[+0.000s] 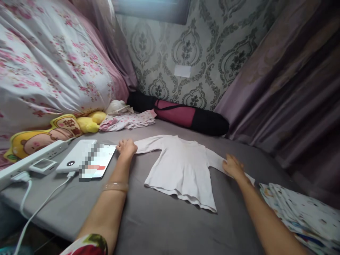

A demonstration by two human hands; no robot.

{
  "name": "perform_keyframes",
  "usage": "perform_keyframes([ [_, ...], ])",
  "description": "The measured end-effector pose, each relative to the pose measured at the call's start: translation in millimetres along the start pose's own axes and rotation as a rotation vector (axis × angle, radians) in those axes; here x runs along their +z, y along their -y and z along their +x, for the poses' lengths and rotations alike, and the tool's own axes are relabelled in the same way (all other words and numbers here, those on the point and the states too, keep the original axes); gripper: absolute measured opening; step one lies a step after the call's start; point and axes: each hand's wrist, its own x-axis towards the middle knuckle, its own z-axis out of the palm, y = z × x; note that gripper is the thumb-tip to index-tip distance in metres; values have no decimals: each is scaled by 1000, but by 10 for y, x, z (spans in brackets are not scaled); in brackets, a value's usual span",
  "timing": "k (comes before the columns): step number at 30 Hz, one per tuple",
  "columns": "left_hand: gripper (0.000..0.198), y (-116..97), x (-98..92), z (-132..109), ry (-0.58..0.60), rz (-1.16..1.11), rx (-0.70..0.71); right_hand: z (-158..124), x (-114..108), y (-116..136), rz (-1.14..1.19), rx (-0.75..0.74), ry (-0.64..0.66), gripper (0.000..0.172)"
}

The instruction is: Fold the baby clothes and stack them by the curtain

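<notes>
A small white long-sleeved shirt (180,166) lies spread flat on the grey bed sheet (164,219). My left hand (126,147) is closed on the end of the shirt's left sleeve, close to a phone. My right hand (231,165) rests on the shirt's right sleeve with its fingers lying flat and slightly apart. A clear bangle sits on my left wrist.
A phone (98,161), a white power bank (75,156) and a power strip (29,161) with cables lie at the left. Patterned folded cloth (300,212) is at the right. A floral duvet (50,60), plush toys (39,136), pink clothes (127,120) and a black-and-maroon roll (183,115) line the back.
</notes>
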Motion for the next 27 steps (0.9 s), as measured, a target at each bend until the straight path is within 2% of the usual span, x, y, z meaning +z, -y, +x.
perform_keyframes([
  [3, 43, 41, 10, 89, -5, -1, -29, 152, 126, 549, 47, -127, 16, 32],
  [7, 41, 80, 9, 160, 1, 26, -14, 234, 322, 1458, 233, -427, 116, 41],
  [10, 38, 72, -16, 179, 17, 49, 1, 242, 428, 2095, 334, -550, 181, 40],
  [13, 36, 67, -53, 207, 59, 38, 11, 262, 511, 2560, 439, -640, 224, 42],
  [16, 32, 104, -90, 270, 138, 0, 5, 281, 609, 2801, 497, -625, 252, 42],
  [20, 24, 188, -121, 365, 241, -103, 29, 235, 748, 2864, 492, -554, 266, 42],
  [22, 24, 211, -132, 386, 184, -147, 50, 188, 789, 2855, 478, -533, 251, 44],
  [27, 35, 158, -174, 368, -75, -234, 112, 103, 781, 2858, 450, -523, 224, 48],
])
